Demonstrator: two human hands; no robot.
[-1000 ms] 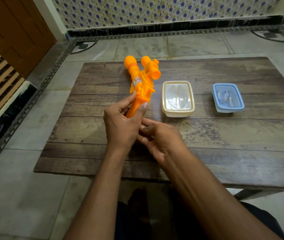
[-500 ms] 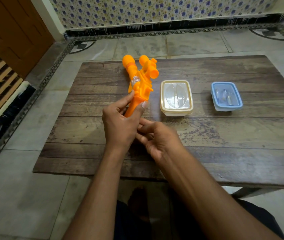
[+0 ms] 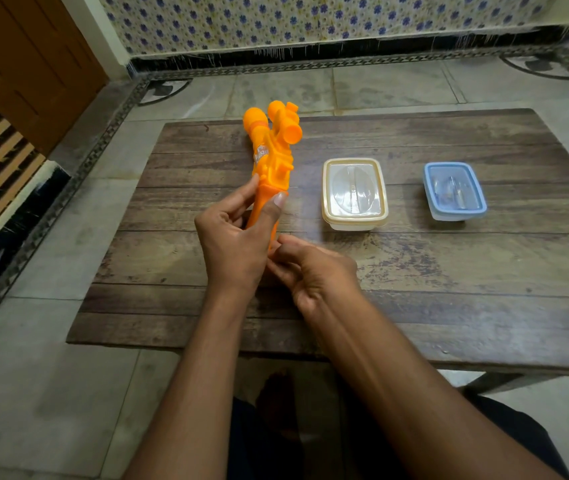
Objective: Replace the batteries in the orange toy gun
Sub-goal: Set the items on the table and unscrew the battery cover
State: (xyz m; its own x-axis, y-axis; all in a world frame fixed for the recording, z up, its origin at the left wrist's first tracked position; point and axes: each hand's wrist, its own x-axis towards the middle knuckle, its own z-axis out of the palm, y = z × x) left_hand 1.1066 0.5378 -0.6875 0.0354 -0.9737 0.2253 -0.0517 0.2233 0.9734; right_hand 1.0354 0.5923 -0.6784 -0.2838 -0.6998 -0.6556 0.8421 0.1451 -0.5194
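Little has moved since the earlier frames. At centre left, the left hand (image 3: 233,237) grips the orange toy gun (image 3: 271,161), muzzle up; the right hand (image 3: 314,271) pinches its hidden butt. Both containers remain lidded, so the swap seems barely begun; no batteries visible.

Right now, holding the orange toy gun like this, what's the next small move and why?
Probably work the battery cover loose at the grip's lower end. The left hand holds the orange toy gun upright by its grip, the right hand has its fingertips at the base, and both containers are still lidded. No cover or batteries show yet.
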